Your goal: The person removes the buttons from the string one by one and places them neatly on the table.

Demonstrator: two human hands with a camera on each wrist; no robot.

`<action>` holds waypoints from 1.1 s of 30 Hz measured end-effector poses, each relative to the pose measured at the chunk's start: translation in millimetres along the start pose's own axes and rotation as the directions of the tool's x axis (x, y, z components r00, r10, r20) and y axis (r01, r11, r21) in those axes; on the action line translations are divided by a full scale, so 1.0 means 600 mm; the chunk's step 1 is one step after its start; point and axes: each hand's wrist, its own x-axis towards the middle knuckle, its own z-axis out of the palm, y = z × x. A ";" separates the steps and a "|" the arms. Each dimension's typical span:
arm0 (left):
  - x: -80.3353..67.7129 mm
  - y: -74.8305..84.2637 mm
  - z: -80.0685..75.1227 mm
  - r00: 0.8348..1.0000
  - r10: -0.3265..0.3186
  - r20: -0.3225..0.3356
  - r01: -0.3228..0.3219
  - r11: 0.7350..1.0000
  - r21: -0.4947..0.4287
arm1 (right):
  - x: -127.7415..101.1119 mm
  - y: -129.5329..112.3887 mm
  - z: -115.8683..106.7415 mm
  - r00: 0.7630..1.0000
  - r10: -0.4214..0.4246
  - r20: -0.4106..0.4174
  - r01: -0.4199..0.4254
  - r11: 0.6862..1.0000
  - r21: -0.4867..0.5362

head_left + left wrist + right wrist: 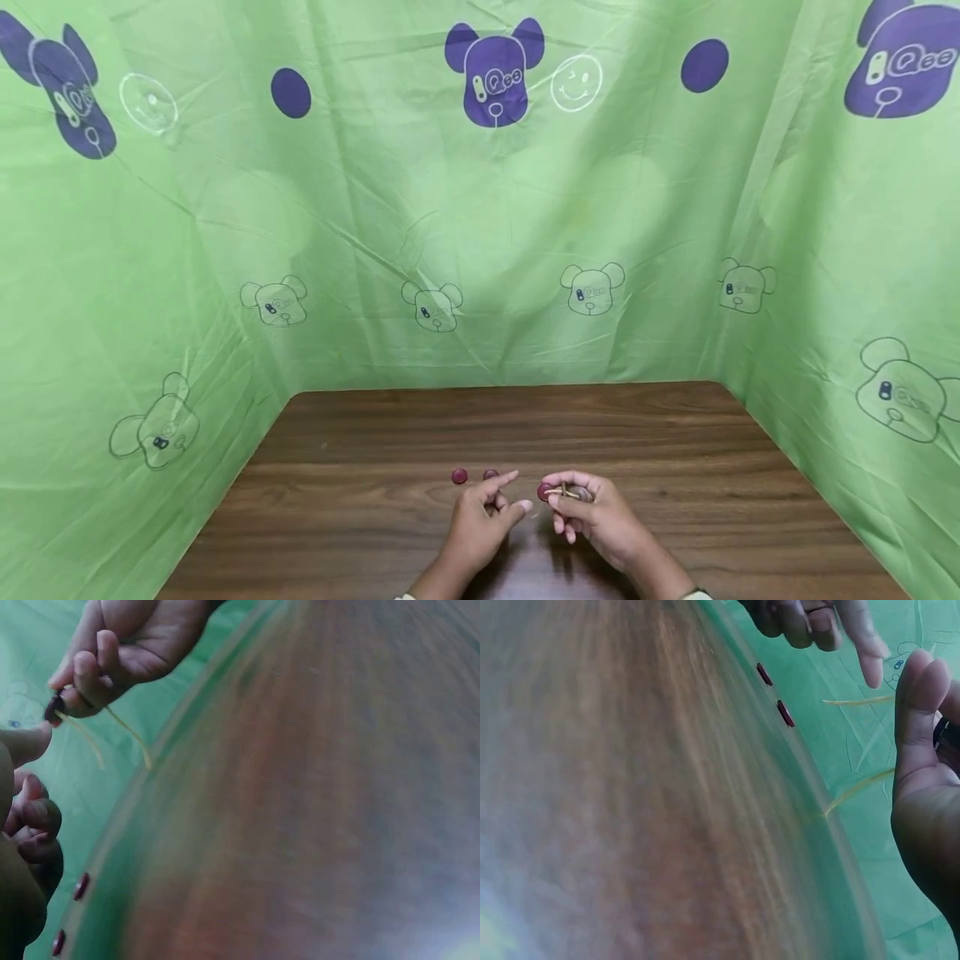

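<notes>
My right hand (592, 512) pinches a small dark red disc (543, 492) between thumb and forefinger, above the table. Thin yellowish cord (133, 739) hangs from the same grip, its two ends dangling loose. Something dark and round (947, 738) also shows inside that hand, partly hidden by the fingers. Just left of it is my left hand (476, 521), forefinger and thumb stretched out toward the disc and the other fingers bent. In the left wrist view the left thumb tip overlaps the disc's lower edge. I see nothing held in the left hand.
Two more dark red discs lie on the brown wood-grain table (360, 450): one disc (459, 476) in the open, the other disc (491, 474) just beyond the left hand. Green printed fabric (480, 208) walls the table at the back and both sides.
</notes>
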 end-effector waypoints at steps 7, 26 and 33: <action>0.001 0.022 -0.004 0.998 -0.029 0.050 0.030 0.999 -0.035 | 0.002 -0.001 0.004 1.000 0.008 0.022 -0.008 0.999 0.032; -0.040 0.032 0.019 0.999 0.047 0.011 -0.048 0.991 0.127 | -0.002 -0.002 0.011 0.993 -0.029 0.115 0.023 0.999 0.045; -0.043 0.026 0.031 1.000 0.025 0.009 -0.026 0.998 0.053 | -0.003 -0.006 0.013 0.983 -0.027 0.179 0.023 0.999 0.024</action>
